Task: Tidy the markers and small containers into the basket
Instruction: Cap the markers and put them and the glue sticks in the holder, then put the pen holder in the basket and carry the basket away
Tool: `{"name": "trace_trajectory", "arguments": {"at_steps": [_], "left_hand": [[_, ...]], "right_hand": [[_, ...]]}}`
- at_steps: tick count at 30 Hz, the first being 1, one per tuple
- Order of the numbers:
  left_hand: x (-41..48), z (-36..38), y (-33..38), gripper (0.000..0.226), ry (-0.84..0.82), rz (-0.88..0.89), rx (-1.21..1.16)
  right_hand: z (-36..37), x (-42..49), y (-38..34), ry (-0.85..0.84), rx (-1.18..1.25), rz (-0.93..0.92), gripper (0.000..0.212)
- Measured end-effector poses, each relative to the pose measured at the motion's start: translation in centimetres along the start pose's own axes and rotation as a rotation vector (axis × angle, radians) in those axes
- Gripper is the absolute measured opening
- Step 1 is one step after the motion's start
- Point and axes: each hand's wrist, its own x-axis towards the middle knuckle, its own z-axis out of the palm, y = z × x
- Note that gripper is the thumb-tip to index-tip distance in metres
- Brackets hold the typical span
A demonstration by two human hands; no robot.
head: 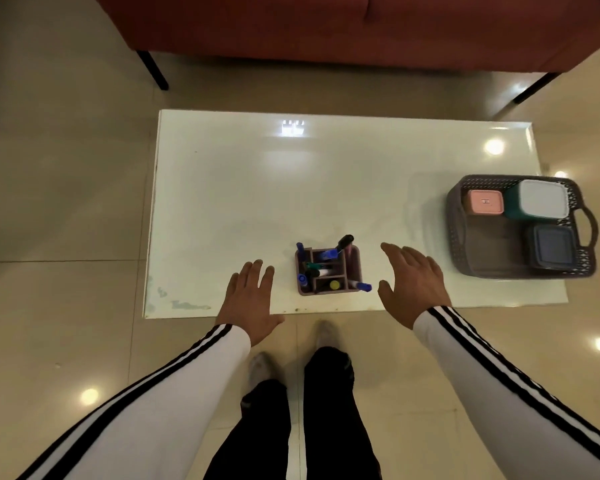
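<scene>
- Marker caddy (328, 271): mauve plastic, boxy, several compartments; upright near front edge of table (257, 185), between the two grips, touching neither.
- Markers (328, 253) in caddy: slim cylinders, mostly blue caps; black-capped marker (345, 241) sticking up at back, yellow round end (334, 285) in a front slot; some tilted outward.
- Basket (455, 220): dark grey plastic, perforated lattice walls, loop handles, rounded-rect shape; at table's right end, well apart from caddy.
- In basket: pink container (485, 201), square w/ rounded corners, far left; teal container (537, 199) w/ white lid, far right; dark blue container (551, 249), near right.
- Left grip (248, 299): wide open, fingers straight & spread, nothing held; over table's front edge, left of caddy.
- Right grip (413, 282): wide open, fingers straight, nothing held; between caddy & basket.
- Table: glossy white, rectangular, light glare on top.
- Sleeves (153, 393): white fabric w/ black stripes.
- Beyond: red upholstered sofa (326, 22) on black legs; glossy beige tile floor (66, 202).
</scene>
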Motion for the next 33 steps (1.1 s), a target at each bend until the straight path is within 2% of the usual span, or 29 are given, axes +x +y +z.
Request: {"name": "trace_trajectory", "arguments": {"at_steps": [5,12,18,23,33], "left_hand": [[1.6,-0.9,1.2,0.1,-0.001,0.001,0.063],[5.1,0.5,1.5,0.116,-0.019,-0.047,0.026],[7.1,0.4,2.1,0.117,0.003,-0.024,-0.012],[6.7,0.4,2.6,0.117,0.001,-0.049,-0.002],[4.4,-0.8,4.3,0.116,0.037,-0.045,0.223]], "right_hand": [[1.5,0.8,3.3,-0.17,-0.019,-0.039,0.091],[5.0,5.3,3.9,-0.27,0.009,-0.2,0.114],[6.7,8.1,4.1,-0.283,0.001,-0.357,0.112],[6.6,8.1,4.1,-0.268,0.014,-0.369,0.109],[5.1,5.4,4.8,-0.199,-0.022,-0.358,0.105]]}}
